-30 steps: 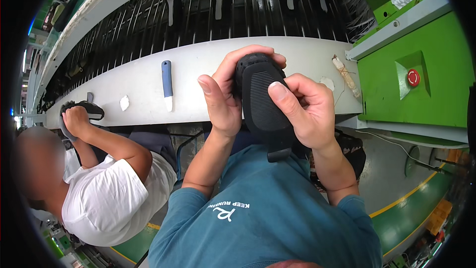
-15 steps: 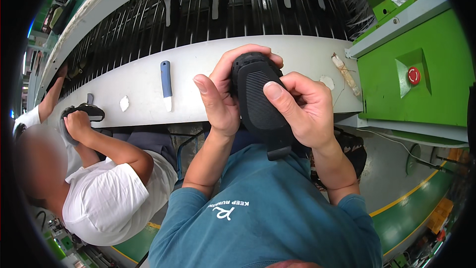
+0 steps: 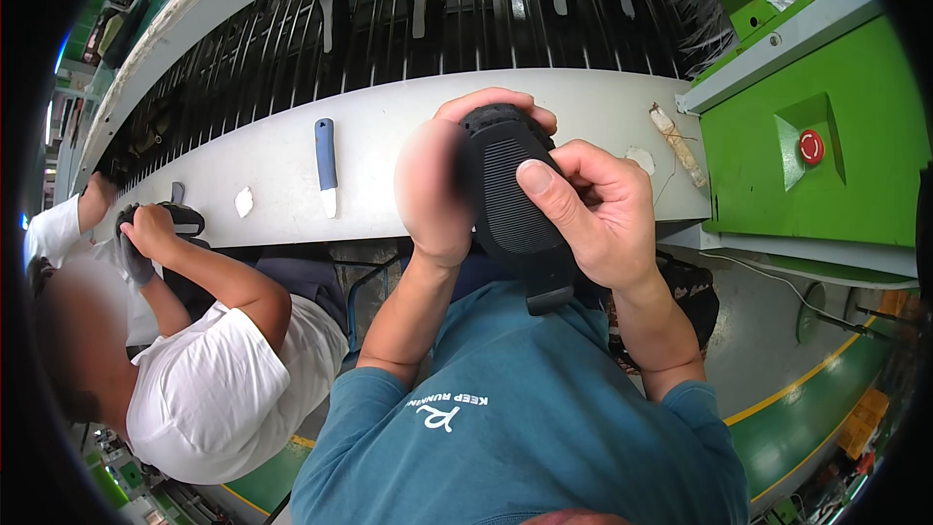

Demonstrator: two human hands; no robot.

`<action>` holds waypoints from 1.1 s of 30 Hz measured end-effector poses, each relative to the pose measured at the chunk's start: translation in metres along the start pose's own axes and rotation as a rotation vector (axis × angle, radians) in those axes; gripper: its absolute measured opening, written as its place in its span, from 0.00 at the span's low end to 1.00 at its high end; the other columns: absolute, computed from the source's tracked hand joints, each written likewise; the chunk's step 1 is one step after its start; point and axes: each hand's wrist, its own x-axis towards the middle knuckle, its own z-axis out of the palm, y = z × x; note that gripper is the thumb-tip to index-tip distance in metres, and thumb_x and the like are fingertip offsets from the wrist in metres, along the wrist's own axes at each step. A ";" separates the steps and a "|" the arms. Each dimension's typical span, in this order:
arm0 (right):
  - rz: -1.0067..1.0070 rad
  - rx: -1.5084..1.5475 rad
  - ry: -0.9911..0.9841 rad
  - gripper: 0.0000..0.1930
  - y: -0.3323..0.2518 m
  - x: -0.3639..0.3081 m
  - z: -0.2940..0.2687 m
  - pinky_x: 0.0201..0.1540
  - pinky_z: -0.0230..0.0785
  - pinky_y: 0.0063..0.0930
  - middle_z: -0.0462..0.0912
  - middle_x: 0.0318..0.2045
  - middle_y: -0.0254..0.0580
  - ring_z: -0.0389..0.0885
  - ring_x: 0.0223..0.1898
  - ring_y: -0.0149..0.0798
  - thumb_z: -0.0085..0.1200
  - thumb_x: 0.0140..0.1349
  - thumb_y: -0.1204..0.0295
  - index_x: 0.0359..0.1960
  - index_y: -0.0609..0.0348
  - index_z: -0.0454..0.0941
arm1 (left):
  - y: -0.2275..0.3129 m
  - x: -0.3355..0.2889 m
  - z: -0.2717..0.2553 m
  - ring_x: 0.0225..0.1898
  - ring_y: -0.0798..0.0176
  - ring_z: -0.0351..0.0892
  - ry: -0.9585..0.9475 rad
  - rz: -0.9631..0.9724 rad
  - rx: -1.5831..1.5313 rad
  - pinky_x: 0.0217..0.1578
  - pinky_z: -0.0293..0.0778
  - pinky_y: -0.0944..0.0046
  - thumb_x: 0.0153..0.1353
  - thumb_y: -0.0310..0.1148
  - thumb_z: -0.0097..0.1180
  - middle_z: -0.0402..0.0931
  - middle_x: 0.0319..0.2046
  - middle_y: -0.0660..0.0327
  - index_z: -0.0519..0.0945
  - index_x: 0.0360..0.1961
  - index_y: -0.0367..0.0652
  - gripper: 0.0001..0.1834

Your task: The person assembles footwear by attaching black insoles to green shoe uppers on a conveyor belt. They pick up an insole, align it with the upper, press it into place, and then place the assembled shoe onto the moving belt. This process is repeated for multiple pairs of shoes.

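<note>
A black shoe (image 3: 517,196) is held over the bench edge in front of my chest, its ribbed sole facing up toward me. My left hand (image 3: 442,190) is wrapped round the far end from the left, fingers curling over the top; its thumb side is blurred. My right hand (image 3: 595,209) grips the shoe from the right, with the thumb pressed on the ribbed sole and the fingers bent behind its edge. The near end of the shoe hangs down toward my shirt. What lies under the sole is mostly hidden.
On the white bench (image 3: 389,156) lie a blue-handled scraper (image 3: 326,160), a white scrap (image 3: 244,201) and a wrapped stick (image 3: 678,144). Beyond it, a roller conveyor (image 3: 466,19) carries several soles. A green machine panel with a red button (image 3: 812,147) stands right; a co-worker (image 3: 214,379) handles a dark shoe at left.
My left thumb, which stood apart from the shoe, is now blurred close against its side. My right hand and the shoe barely move. The co-worker's hands have shifted slightly.
</note>
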 end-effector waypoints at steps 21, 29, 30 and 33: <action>-0.020 -0.067 -0.013 0.14 0.000 -0.002 -0.003 0.32 0.77 0.20 0.89 0.25 0.34 0.86 0.28 0.22 0.69 0.77 0.67 0.35 0.65 0.87 | 0.006 -0.002 -0.002 0.52 0.55 0.90 -0.016 0.057 0.027 0.59 0.84 0.54 0.74 0.39 0.61 0.90 0.51 0.44 0.82 0.62 0.29 0.25; -0.001 -0.108 0.012 0.14 -0.001 -0.009 -0.003 0.27 0.68 0.20 0.85 0.21 0.29 0.78 0.25 0.19 0.69 0.76 0.67 0.32 0.63 0.86 | 0.009 -0.006 0.002 0.51 0.54 0.91 -0.022 0.078 0.050 0.58 0.85 0.54 0.75 0.36 0.57 0.90 0.51 0.43 0.83 0.60 0.28 0.22; 0.010 -0.099 0.016 0.14 -0.001 -0.010 -0.002 0.27 0.67 0.20 0.84 0.21 0.29 0.77 0.24 0.19 0.69 0.75 0.67 0.32 0.63 0.86 | 0.010 -0.006 0.002 0.52 0.52 0.91 -0.023 0.067 0.070 0.58 0.85 0.52 0.75 0.38 0.56 0.90 0.51 0.40 0.82 0.60 0.27 0.24; 0.025 -0.091 0.022 0.14 -0.002 -0.014 -0.001 0.26 0.65 0.20 0.83 0.20 0.28 0.75 0.24 0.18 0.70 0.75 0.67 0.32 0.62 0.86 | 0.016 -0.008 0.003 0.53 0.46 0.90 -0.035 0.043 0.135 0.59 0.86 0.48 0.74 0.42 0.56 0.88 0.50 0.36 0.82 0.60 0.25 0.27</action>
